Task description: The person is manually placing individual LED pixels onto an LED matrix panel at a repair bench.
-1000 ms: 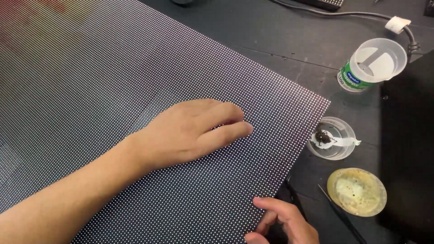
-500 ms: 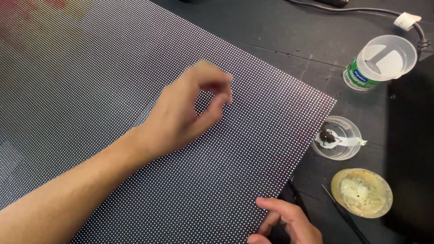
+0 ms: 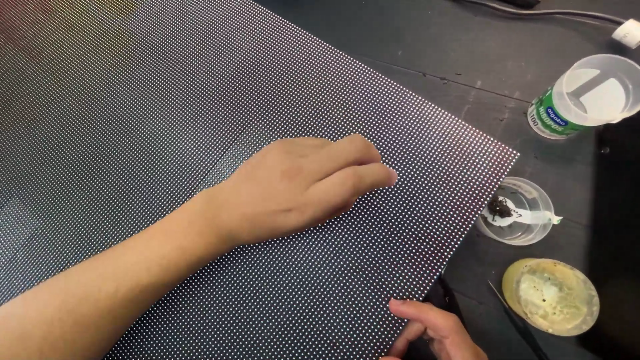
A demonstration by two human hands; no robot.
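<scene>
Dotted panel (image 3: 200,133), dark, fine white grid, left hand (image 3: 300,187) flat on it

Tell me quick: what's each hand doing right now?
Left hand: flat, palm down on the dotted panel, fingers together, holding nothing.
Right hand: at the panel's near edge, fingers curled, partly out of frame; cannot tell whether it grips anything.

Dark grey worktop (image 3: 427,60), scuffed & lightly scratched w/ a seam line running diagonally across upper right, surface matte, lit evenly from above w/ soft sheen, a darker black mat or edge (image 3: 617,200) along the right side; no walls, floor or windows in view.
</scene>
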